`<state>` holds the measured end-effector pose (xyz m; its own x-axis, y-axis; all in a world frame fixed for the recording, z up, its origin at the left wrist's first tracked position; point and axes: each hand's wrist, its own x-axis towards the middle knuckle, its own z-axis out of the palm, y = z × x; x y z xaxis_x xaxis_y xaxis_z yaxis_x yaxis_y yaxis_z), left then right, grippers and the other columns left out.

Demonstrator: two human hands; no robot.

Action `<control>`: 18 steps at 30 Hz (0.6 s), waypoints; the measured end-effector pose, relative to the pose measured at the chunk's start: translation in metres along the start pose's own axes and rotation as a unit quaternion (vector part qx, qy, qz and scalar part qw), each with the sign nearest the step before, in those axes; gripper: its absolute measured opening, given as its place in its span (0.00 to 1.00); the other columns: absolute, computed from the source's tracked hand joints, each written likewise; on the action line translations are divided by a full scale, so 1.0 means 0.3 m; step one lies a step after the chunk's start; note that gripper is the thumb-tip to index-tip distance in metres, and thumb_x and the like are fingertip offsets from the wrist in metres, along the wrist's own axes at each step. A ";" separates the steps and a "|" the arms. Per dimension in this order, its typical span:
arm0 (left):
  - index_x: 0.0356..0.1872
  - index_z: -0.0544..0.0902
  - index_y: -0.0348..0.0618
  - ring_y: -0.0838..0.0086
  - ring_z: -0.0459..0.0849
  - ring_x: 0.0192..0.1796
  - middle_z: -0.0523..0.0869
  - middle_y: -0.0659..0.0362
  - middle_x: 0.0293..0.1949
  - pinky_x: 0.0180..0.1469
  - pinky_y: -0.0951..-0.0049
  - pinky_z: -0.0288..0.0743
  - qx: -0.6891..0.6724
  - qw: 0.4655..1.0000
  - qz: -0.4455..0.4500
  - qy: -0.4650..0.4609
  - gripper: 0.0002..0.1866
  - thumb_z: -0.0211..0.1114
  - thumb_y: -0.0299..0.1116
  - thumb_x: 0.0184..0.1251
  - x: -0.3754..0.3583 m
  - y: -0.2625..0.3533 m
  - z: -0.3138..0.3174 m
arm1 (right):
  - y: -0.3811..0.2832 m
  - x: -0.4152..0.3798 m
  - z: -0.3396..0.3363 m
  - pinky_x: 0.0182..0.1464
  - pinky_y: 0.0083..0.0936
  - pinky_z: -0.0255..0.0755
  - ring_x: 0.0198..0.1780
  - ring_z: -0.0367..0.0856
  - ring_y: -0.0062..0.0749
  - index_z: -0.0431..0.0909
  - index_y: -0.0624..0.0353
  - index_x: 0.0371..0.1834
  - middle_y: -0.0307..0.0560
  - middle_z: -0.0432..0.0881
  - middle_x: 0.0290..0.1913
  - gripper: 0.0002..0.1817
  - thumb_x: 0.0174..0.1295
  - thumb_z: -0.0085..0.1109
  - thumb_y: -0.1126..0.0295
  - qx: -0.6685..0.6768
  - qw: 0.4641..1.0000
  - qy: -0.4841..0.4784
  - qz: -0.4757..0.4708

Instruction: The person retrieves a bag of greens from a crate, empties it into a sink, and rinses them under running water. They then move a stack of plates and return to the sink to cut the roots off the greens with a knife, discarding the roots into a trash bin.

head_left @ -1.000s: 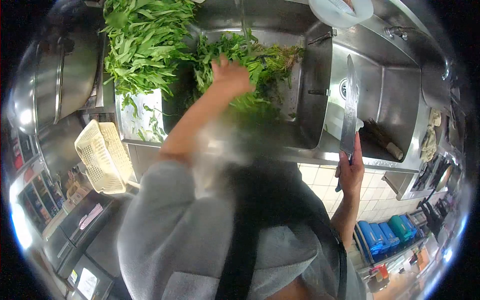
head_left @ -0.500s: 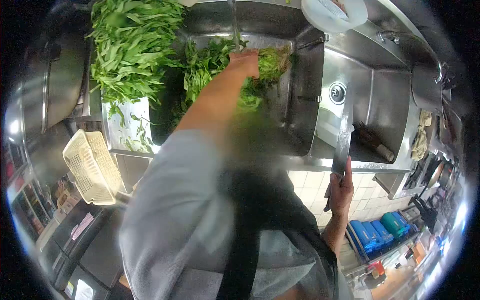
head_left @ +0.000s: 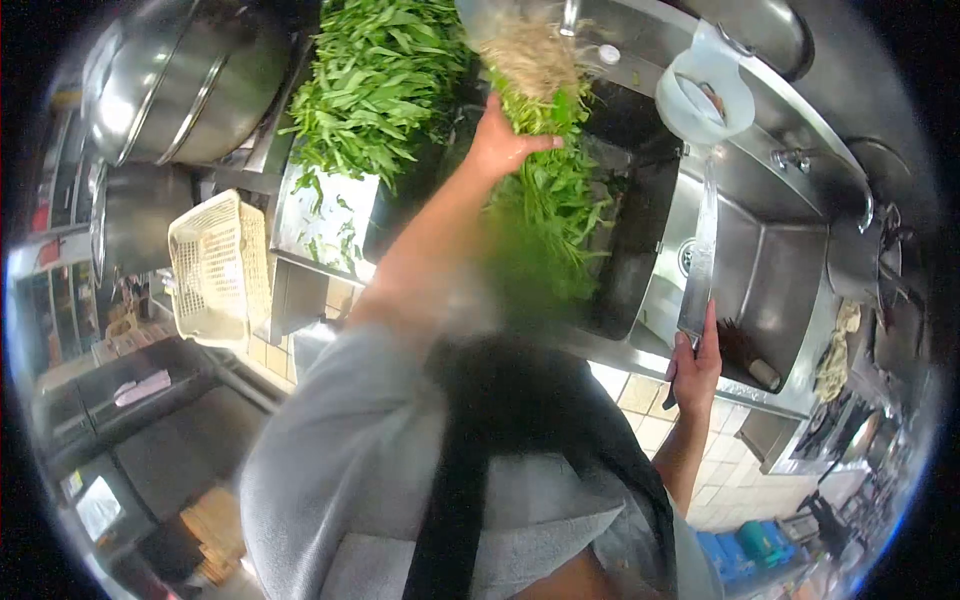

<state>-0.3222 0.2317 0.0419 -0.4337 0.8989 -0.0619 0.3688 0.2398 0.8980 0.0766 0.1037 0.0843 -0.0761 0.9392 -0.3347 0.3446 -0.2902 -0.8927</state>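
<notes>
My left hand [head_left: 503,143] is closed around a bunch of leafy greens [head_left: 552,190] over the left sink basin. The bunch's pale, stringy roots [head_left: 530,60] point away from me, and its leaves hang toward me, blurred at the near end. In my right hand [head_left: 695,372] is a long kitchen knife [head_left: 702,260], gripped by the handle with its wide blade pointing away over the right basin. A large heap of cut green leaves [head_left: 385,90] lies beside the left basin, left of my left hand.
A translucent plastic container [head_left: 700,105] sits at the back between the basins. The right basin [head_left: 778,255] holds a bundled brush [head_left: 760,372]. To the left are a cream plastic basket [head_left: 218,270] and large metal bowls [head_left: 190,80]. A cloth [head_left: 838,350] hangs at the right edge.
My left hand has raised the greens from the basin and turned them, so the roots now point away instead of right. The knife stays in my right hand. The view has shifted.
</notes>
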 end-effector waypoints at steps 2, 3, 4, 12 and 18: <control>0.68 0.61 0.26 0.55 0.79 0.62 0.79 0.42 0.60 0.67 0.62 0.71 -0.089 0.995 0.030 0.017 0.57 0.87 0.39 0.37 -0.046 -0.061 -0.046 | 0.005 0.029 -0.010 0.20 0.16 0.64 0.19 0.64 0.12 0.51 0.54 0.82 0.37 0.78 0.33 0.37 0.69 0.47 0.82 -0.014 1.000 -0.024 -0.009; 0.68 0.61 0.28 0.56 0.79 0.62 0.80 0.44 0.60 0.67 0.63 0.71 -0.189 0.981 0.029 0.035 0.54 0.86 0.34 0.40 -0.086 -0.064 -0.072 | 0.003 0.042 -0.011 0.20 0.16 0.64 0.19 0.64 0.12 0.52 0.53 0.82 0.37 0.77 0.33 0.37 0.69 0.48 0.82 -0.014 0.999 -0.040 -0.021; 0.68 0.61 0.30 0.58 0.79 0.61 0.80 0.46 0.59 0.66 0.63 0.71 -0.286 0.956 0.029 0.054 0.51 0.85 0.30 0.42 -0.143 -0.032 -0.103 | -0.002 0.053 -0.008 0.20 0.16 0.64 0.19 0.64 0.12 0.52 0.52 0.82 0.37 0.77 0.32 0.38 0.69 0.48 0.82 -0.015 0.998 -0.056 -0.033; 0.66 0.75 0.42 0.58 0.76 0.66 0.78 0.51 0.65 0.65 0.61 0.72 -0.475 0.840 0.005 0.263 0.38 0.75 0.18 0.49 -0.396 -0.027 -0.344 | -0.077 0.149 0.074 0.21 0.16 0.63 0.19 0.62 0.12 0.52 0.45 0.83 0.33 0.71 0.25 0.38 0.71 0.52 0.77 -0.041 0.990 -0.128 -0.041; 0.52 0.82 0.35 0.61 0.86 0.51 0.87 0.51 0.48 0.51 0.59 0.83 -0.634 0.710 -0.046 0.304 0.16 0.68 0.27 0.64 -0.442 -0.128 -0.558 | -0.179 0.160 0.179 0.20 0.17 0.63 0.18 0.63 0.14 0.51 0.49 0.83 0.32 0.70 0.23 0.38 0.70 0.51 0.78 -0.065 0.980 -0.162 -0.092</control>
<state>-0.4165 0.0420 0.0886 -0.8243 0.4848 -0.2924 -0.5535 -0.5812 0.5965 0.0044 0.1545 0.1000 -0.4336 0.8599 -0.2693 0.4119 -0.0767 -0.9080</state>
